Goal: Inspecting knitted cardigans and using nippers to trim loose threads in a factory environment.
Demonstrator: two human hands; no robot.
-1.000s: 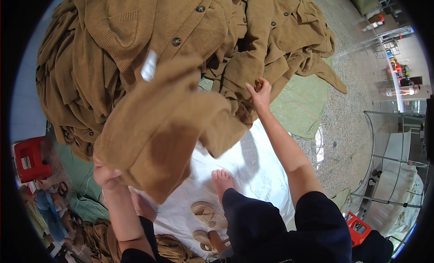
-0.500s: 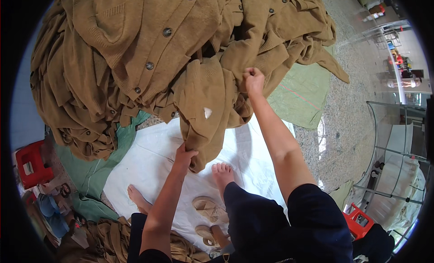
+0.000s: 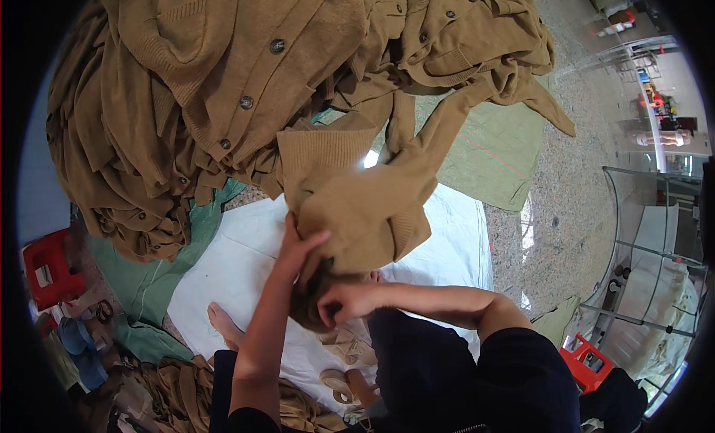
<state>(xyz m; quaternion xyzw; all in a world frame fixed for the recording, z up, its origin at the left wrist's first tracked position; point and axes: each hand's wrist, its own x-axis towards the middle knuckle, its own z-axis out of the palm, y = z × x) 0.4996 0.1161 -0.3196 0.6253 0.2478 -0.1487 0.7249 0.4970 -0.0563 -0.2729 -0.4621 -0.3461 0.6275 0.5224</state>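
A brown knitted cardigan (image 3: 365, 209) hangs bunched in front of me, its ribbed hem spread toward the pile. My left hand (image 3: 298, 250) grips its near left side, thumb lying across the knit. Close to my body, my right hand (image 3: 348, 302) is closed, with fingers curled at the garment's lower end; motion blurs the fabric there. Beyond lies a large heap of similar brown cardigans (image 3: 246, 53) with dark round buttons. A sleeve stretches from the held garment toward the heap's right side.
White sheeting (image 3: 223, 262) covers the floor under my bare feet, with green sheets (image 3: 491, 150) beside it. Tan sandals (image 3: 339, 384) lie between my legs. Red stools (image 3: 52, 269) stand at both sides. More brown knitwear (image 3: 179, 392) lies at lower left; a metal frame (image 3: 648, 247) is at right.
My right hand has come from the heap's edge down toward my body, and the cardigan has been pulled nearer and bunched up. My left hand stays on it at nearly the same place.
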